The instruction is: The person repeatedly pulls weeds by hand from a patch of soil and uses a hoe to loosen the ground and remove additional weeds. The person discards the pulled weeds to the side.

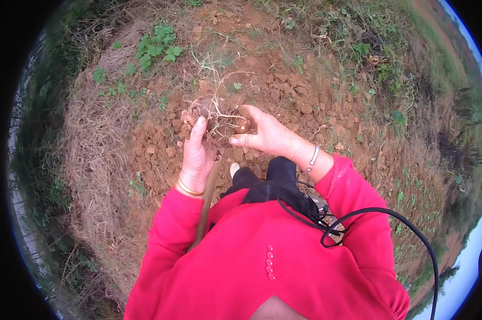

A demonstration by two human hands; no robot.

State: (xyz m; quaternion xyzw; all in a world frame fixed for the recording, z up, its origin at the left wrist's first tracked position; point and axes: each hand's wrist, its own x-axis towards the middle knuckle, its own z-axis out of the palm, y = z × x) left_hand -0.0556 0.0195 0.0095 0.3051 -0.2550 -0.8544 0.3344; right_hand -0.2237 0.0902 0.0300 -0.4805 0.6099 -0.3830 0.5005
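Observation:
A clump of pale dry stems and roots (215, 113), with reddish soil clinging to it, is held up between my two hands. My left hand (196, 157) grips its left side, thumb up along the near face and the fingers mostly hidden behind. On the other side, my right hand (265, 130) curves its thumb and fingers around a brown, earthy lump (243, 126) at the clump's edge. Whether that lump is a tuber or a clod of soil I cannot make out. A wooden handle (208, 197) leans by my left forearm, its upper end against my body.
Loose reddish clods (294, 96) cover the dug ground beneath and beyond my hands. Dry grass (99, 154) lies to the left, and a leafy green plant (156, 45) grows at the far left. A black cable (411, 224) loops from my waist to the right.

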